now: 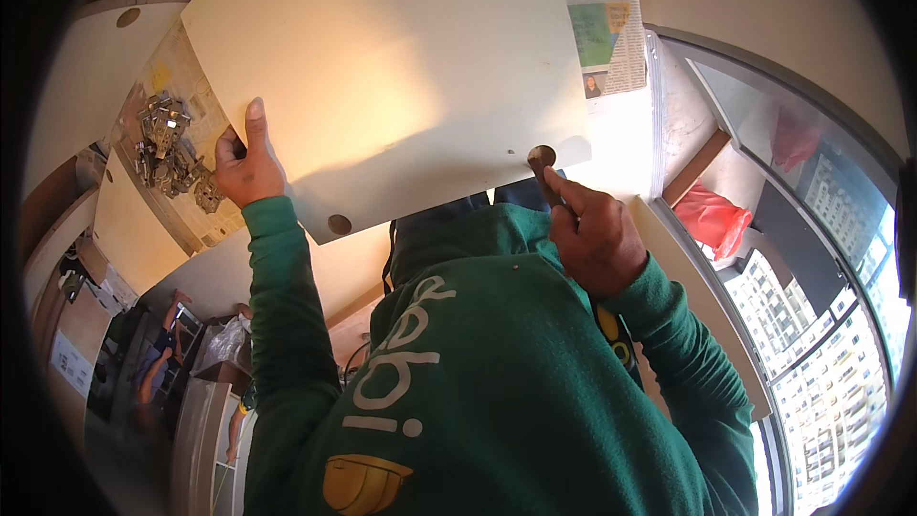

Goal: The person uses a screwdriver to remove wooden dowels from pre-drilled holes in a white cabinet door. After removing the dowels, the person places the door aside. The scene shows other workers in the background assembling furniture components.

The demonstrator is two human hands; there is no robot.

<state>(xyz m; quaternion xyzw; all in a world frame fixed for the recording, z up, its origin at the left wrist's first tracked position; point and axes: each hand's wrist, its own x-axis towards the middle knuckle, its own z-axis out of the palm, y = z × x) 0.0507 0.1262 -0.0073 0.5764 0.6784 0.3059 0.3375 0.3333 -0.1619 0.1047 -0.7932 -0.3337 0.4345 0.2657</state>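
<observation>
Two hands at white panel (401,67), panel lying before torso. Left hand (250,170) grips its left edge, thumb on top face. Right hand (602,239) curled beside round hole (542,155) at near right corner; whether it grips tool, cannot tell. Risks: hard push at corner, far from left grip, could swivel panel; slip could chip rim or scratch face.

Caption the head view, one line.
Left hand grips a flat white panel, right hand at one round corner hole.
</observation>
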